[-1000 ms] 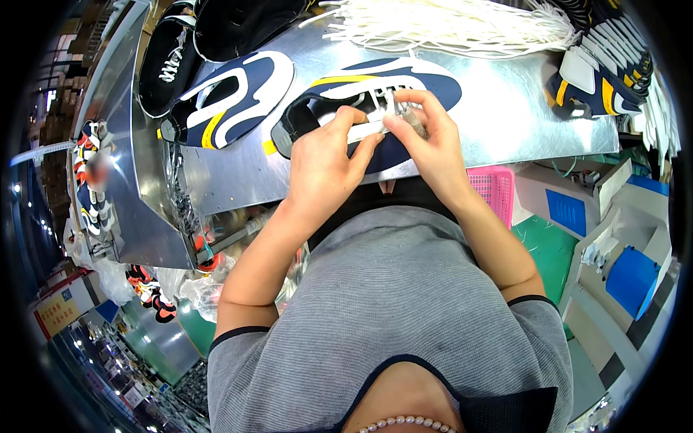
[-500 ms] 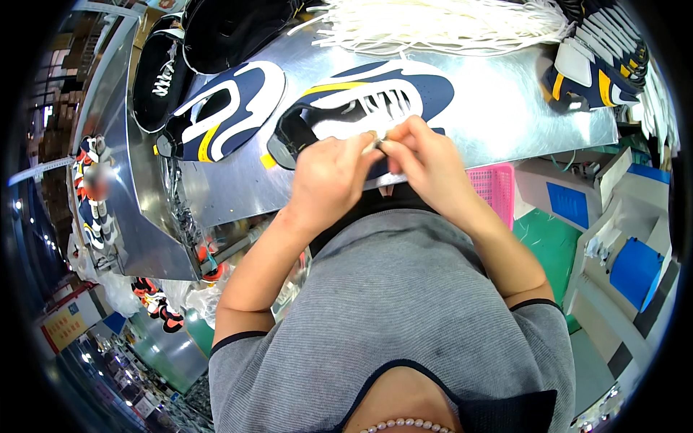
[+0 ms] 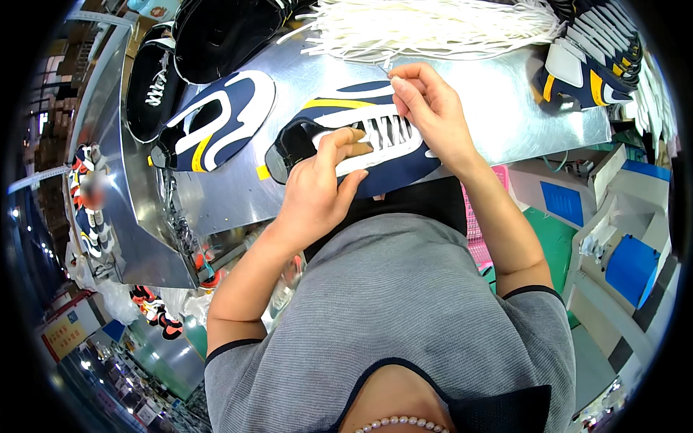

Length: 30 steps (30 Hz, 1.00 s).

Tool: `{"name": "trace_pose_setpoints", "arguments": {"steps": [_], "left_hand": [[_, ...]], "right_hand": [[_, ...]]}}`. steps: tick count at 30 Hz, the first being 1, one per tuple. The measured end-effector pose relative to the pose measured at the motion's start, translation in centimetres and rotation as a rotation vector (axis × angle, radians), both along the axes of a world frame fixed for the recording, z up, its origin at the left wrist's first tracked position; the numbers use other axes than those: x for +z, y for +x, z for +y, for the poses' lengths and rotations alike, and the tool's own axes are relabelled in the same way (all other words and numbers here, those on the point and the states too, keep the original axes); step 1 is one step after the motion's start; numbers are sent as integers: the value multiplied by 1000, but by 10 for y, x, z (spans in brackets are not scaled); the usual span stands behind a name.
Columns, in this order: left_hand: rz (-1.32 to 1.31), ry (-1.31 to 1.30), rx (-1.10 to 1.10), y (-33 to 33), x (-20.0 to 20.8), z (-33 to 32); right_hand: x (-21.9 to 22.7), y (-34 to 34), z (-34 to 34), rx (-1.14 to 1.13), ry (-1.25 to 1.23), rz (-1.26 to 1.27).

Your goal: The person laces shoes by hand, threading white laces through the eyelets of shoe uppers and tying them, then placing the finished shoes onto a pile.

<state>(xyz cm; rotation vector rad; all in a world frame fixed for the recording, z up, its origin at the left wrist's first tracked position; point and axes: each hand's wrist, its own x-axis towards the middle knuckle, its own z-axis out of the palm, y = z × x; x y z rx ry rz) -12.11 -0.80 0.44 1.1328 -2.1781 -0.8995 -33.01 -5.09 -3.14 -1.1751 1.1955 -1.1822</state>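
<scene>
navy shoe upper (image 3: pixel 390 148) lies under the left hand (image 3: pixel 317 184), thumb and fingers spread; the right hand (image 3: pixel 437 119) pinches a thin piece (image 3: pixel 383 69), too small to name

The shoe (image 3: pixel 390 153) is navy, white and yellow

Pink bskt (image 3: pixel 473 226), grn flr (image 3: pixel 552 242), blue pnl (image 3: pixel 630 270)

We look down from head height through one wide fisheye, with the shirt (image 3: pixel 404 289) close beneath us. The hands (image 3: pixel 315 193) and counter (image 3: pixel 505 101) lie just beyond.
</scene>
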Motion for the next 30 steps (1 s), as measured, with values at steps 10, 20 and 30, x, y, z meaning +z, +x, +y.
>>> {"name": "trace_pose_setpoints", "arguments": {"steps": [10, 20, 30], "left_hand": [[19, 954, -139, 27, 26, -35], [-100, 714, -186, 10, 5, -50], [-305, -413, -80, 38, 29, 13]], "right_hand": [[0, 11, 8, -72, -22, 69], [-11, 10, 9, -85, -72, 59], [-8, 9, 14, -132, -49, 61]]}}
